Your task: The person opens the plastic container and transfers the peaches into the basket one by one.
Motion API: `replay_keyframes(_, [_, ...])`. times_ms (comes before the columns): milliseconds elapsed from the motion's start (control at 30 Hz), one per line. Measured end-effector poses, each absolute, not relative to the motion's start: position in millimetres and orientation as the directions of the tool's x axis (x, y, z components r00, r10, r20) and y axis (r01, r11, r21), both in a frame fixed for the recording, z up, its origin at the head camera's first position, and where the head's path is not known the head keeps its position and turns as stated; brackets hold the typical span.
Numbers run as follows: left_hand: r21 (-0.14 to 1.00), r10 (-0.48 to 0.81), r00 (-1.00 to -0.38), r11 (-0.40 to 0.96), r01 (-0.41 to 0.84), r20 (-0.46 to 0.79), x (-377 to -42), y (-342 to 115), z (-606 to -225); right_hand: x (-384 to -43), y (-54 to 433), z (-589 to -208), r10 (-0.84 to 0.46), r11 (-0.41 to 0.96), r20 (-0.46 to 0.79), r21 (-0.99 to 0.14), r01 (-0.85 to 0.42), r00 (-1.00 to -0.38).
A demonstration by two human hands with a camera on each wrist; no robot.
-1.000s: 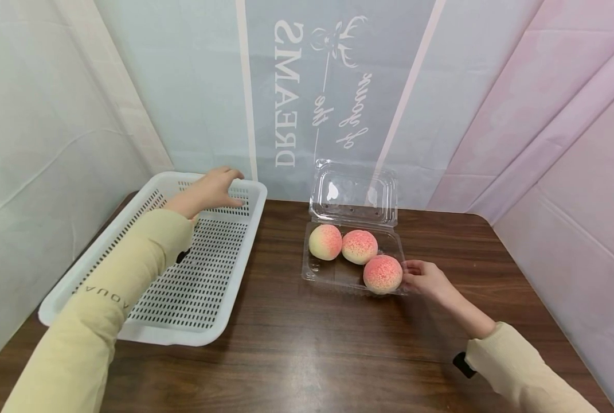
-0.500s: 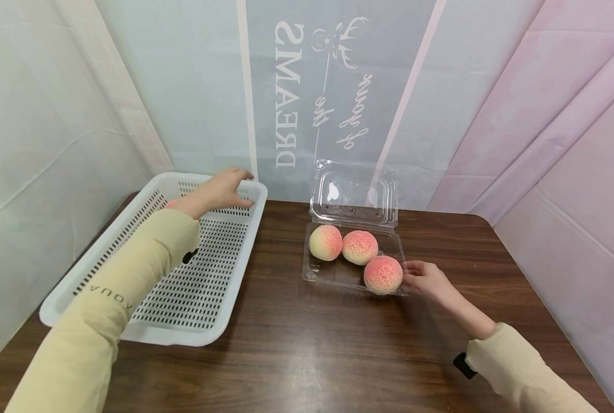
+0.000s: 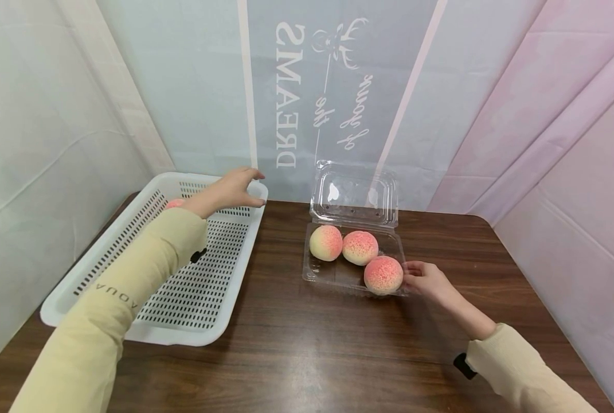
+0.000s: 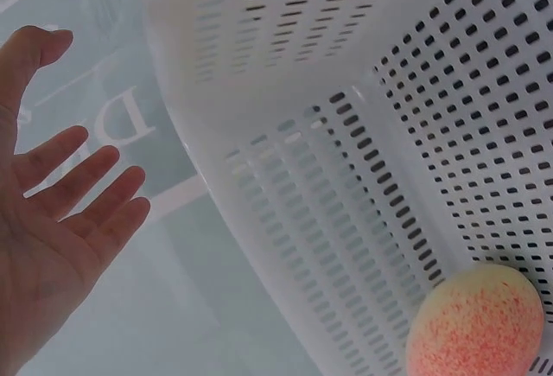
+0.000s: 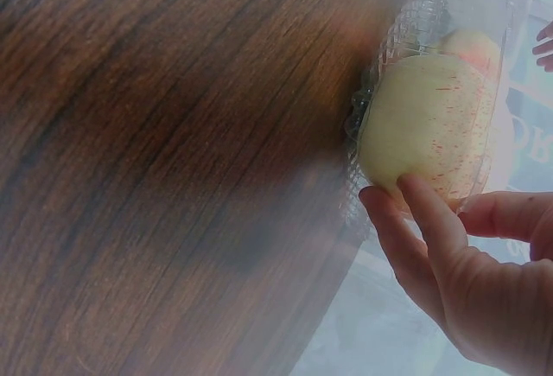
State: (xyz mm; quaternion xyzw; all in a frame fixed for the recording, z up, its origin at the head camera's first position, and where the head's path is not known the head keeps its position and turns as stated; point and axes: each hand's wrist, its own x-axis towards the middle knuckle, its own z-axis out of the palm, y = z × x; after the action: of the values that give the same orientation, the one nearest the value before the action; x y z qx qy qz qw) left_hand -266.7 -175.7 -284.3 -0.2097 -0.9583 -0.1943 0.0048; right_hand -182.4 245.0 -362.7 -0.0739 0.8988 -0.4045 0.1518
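My left hand [image 3: 234,188] hovers over the back right corner of a white slotted plastic basket [image 3: 183,334], fingers spread and holding nothing. In the left wrist view a peach [image 4: 475,324] lies in that basket; my arm partly hides it in the head view. A clear plastic clamshell box [image 3: 332,274] with its lid [image 3: 355,198] raised holds three peaches: a paler one [image 3: 325,242] at left, a pink one [image 3: 360,248] in the middle, another [image 3: 383,275] at front right. With thumb and fingers my right hand [image 3: 430,280] pinches the box's right side, beside the front right peach.
Both containers stand on a dark wood-grain table [image 3: 296,355], basket left and box right of the middle. Pale fabric [image 3: 296,115] with mirrored lettering hangs behind, close to the lid. More fabric [image 3: 585,155] closes in the sides.
My left hand has moved right over the basket towards its back right corner, uncovering part of the peach inside. My right hand and the box have stayed in place.
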Motion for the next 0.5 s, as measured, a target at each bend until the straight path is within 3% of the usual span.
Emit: replay_keyframes(500, [0.392, 0.444, -0.89, 0.805, 0.446, 0.101, -268.0, -158.6, -280.7, -181.9, 244.0, -362.3, -0.257, 0.659, -0.206, -0.752, -0.015, -0.944])
